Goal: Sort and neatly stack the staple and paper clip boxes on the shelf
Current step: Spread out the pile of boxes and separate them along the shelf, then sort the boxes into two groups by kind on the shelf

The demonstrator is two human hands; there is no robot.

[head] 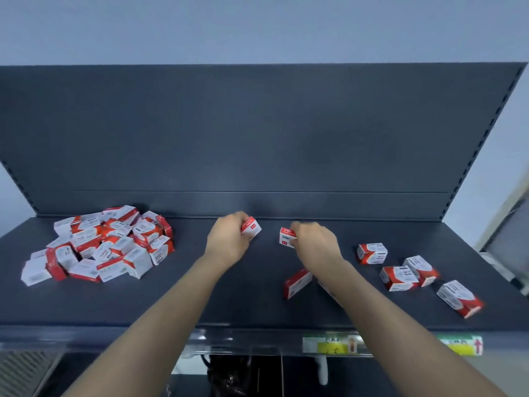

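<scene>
From the head camera I saw a dark grey shelf [200,299] running across the middle of the frame, with its back panel [257,124] rising behind it.

The left hand [229,239] was at centre frame, near the back edge of the shelf. Its fingers were curled round a small box [252,228] with a red band and white faces. The right hand [317,242] was just to the right of it, and its fingertips pinched a second small box [287,237] that was white with a red top. The two held boxes were near each other but apart.

At the left of the frame lay a jumbled heap of boxes [100,245], all red and white with small printed labels, tilted every way and lying over one another. The print was too blurred for me to read, so I could not tell staples from paper clips.

A lone box [297,282] lay beside the right forearm. Four more were scattered at right:
- an upright box [372,253];
- a touching pair [406,275];
- the outermost box [459,298], lying at an angle at lower right.

Along the shelf's front edge, a label strip [332,343] showed green and yellow tags.
</scene>
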